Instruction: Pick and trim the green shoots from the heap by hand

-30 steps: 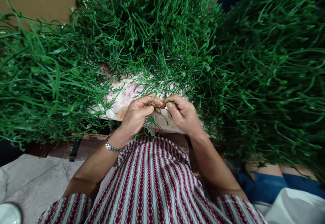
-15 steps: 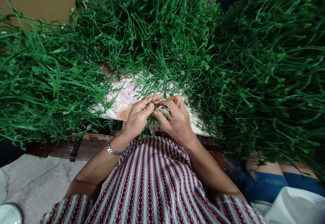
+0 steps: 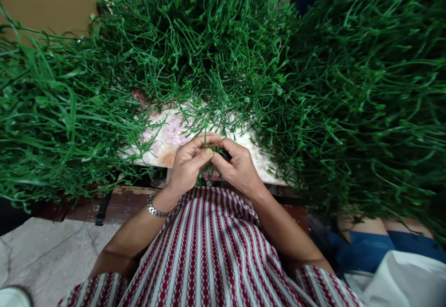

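Observation:
My left hand (image 3: 187,164), with a metal-band watch (image 3: 155,206) on its wrist, is closed around a thin green stem (image 3: 205,133) that stands up past the thumb. Fingers curled, my right hand (image 3: 239,162) meets it at the fingertips and pinches at the same stems. More green strands (image 3: 206,177) hang below the two hands, in front of my striped shirt. What exactly lies between the right fingertips is partly hidden. Just beyond the hands, a loose pile of green stems (image 3: 223,98) spreads over a flower-patterned cloth (image 3: 174,133).
Tall heaps of green stems rise at the left (image 3: 52,112) and right (image 3: 362,112). A brown panel (image 3: 45,0) stands at the back left. Another person's knees in blue clothing (image 3: 369,246) and a white bag (image 3: 404,279) are at the lower right.
My hands have drawn together at the fingertips, and the right fingers curl in more. A stem now stands upright from the left hand. The view has shifted slightly.

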Demonstrator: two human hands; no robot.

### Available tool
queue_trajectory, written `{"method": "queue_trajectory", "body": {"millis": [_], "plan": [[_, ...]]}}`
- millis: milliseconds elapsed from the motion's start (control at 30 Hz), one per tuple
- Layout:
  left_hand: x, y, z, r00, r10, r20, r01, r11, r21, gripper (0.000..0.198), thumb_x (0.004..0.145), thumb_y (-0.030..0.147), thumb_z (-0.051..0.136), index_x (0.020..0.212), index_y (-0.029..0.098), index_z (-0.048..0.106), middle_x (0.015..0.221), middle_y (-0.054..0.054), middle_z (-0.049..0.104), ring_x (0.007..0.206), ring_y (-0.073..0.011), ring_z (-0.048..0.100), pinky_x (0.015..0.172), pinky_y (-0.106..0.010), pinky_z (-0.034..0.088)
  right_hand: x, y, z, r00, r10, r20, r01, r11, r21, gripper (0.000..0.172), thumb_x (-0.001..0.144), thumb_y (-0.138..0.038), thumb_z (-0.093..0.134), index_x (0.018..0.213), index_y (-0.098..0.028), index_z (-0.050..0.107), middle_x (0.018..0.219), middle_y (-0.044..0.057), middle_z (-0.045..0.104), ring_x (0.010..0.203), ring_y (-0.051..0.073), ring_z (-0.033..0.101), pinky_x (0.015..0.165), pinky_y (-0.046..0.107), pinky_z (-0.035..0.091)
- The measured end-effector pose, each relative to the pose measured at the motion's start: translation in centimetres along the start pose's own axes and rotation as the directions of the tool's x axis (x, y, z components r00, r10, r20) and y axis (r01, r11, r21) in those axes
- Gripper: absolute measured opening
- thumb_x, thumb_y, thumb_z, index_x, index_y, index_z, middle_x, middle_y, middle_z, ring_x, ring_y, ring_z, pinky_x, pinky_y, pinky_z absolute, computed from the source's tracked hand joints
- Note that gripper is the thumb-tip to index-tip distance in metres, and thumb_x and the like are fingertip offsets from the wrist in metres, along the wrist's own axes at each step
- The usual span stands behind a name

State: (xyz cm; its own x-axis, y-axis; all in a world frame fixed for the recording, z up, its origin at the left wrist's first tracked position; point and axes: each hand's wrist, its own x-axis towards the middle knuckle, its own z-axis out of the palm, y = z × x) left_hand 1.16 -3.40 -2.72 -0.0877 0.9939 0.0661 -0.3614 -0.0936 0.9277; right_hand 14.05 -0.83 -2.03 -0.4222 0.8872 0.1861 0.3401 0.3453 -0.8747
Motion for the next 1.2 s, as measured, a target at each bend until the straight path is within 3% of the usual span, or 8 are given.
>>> {"method": "queue_trajectory", "body": {"millis": [100,267,367,433,533,633,900,1200], "plan": [[-0.3,-0.6,0.1,0.988,0.081,-0.129,-0.077,0.996,0.033,0.009,0.073,0.019,0.064,0.079,0.02,0.071,0.088,-0.004,0.065,0.088,-0.0166,0.059,0.083,-0.028,0.046,-0.2,-0.4,0.2,0.998,-0.019,-0.063,0.014,0.997,-0.076,0.01,0.081,-0.025,0.056,0.083,-0.015,0.058,0.073,0.001,0.058,0.07,0.012,0.055,0.066,0.024,0.042],[-0.4,-0.5,0.4,0.976,0.058,-0.211,-0.09,0.986,-0.144,0.006,0.072,0.018,0.065,0.073,0.019,0.07,0.078,-0.002,0.06,0.08,-0.0123,0.057,0.076,-0.024,0.046,-0.4,-0.7,1.0,0.995,-0.056,-0.084,0.053,0.998,-0.036,0.011,0.083,-0.026,0.053,0.087,-0.016,0.056,0.075,0.001,0.059,0.067,0.011,0.054,0.063,0.022,0.042],[-0.3,0.1,0.3,0.986,0.009,-0.169,-0.045,0.976,-0.213,0.006,0.071,0.021,0.066,0.068,0.017,0.068,0.071,-0.002,0.06,0.075,-0.0116,0.056,0.073,-0.023,0.045,-0.5,-0.7,1.0,0.999,-0.043,-0.018,0.042,0.999,-0.027,0.012,0.085,-0.027,0.05,0.078,-0.016,0.053,0.065,-0.001,0.053,0.059,0.01,0.048,0.057,0.021,0.038],[-0.1,0.5,0.0,0.989,-0.111,-0.1,0.075,0.95,-0.304,0.007,0.07,0.022,0.067,0.067,0.017,0.066,0.067,-0.001,0.06,0.069,-0.0108,0.055,0.067,-0.022,0.044,-0.5,-0.7,0.7,0.999,-0.045,0.03,0.046,0.998,-0.038,0.017,0.085,-0.026,0.049,0.071,-0.017,0.049,0.059,-0.003,0.047,0.056,0.009,0.044,0.055,0.021,0.035],[0.3,0.8,-0.4,0.954,-0.299,0.002,0.275,0.877,-0.394,0.01,0.067,0.022,0.068,0.063,0.015,0.063,0.059,0.0,0.057,0.058,-0.0099,0.051,0.056,-0.022,0.041,-0.4,-0.6,0.1,0.99,-0.061,0.129,0.059,0.998,0.022,0.021,0.086,-0.025,0.048,0.067,-0.016,0.047,0.058,-0.003,0.045,0.055,0.008,0.041,0.055,0.021,0.034],[0.7,1.2,-0.7,0.921,-0.386,0.056,0.379,0.852,-0.362,0.014,0.065,0.021,0.067,0.056,0.013,0.059,0.05,0.0,0.052,0.05,-0.0092,0.046,0.049,-0.022,0.035,-0.2,-0.3,-0.4,0.964,-0.081,0.254,0.024,0.975,0.219,0.02,0.087,-0.027,0.047,0.071,-0.015,0.052,0.061,-0.003,0.048,0.056,0.008,0.043,0.055,0.02,0.035],[1.0,1.5,-0.6,0.904,-0.422,0.067,0.423,0.864,-0.273,0.017,0.063,0.016,0.062,0.048,0.012,0.054,0.042,0.001,0.045,0.04,-0.0069,0.039,0.044,-0.023,0.029,-0.2,0.3,-0.2,0.922,-0.073,0.38,-0.139,0.854,0.501,0.015,0.083,-0.022,0.053,0.073,-0.013,0.058,0.06,-0.004,0.047,0.055,0.006,0.04,0.054,0.019,0.034],[1.2,0.9,-0.5,0.891,-0.453,0.012,0.442,0.864,-0.241,0.013,0.055,0.01,0.061,0.046,0.011,0.053,0.043,0.001,0.047,0.035,-0.0027,0.031,0.039,-0.019,0.023,-0.2,0.5,-0.5,0.886,0.031,0.463,-0.299,0.801,0.519,0.016,0.081,-0.026,0.055,0.075,-0.012,0.056,0.062,-0.004,0.045,0.054,0.005,0.036,0.049,0.018,0.029]]}}
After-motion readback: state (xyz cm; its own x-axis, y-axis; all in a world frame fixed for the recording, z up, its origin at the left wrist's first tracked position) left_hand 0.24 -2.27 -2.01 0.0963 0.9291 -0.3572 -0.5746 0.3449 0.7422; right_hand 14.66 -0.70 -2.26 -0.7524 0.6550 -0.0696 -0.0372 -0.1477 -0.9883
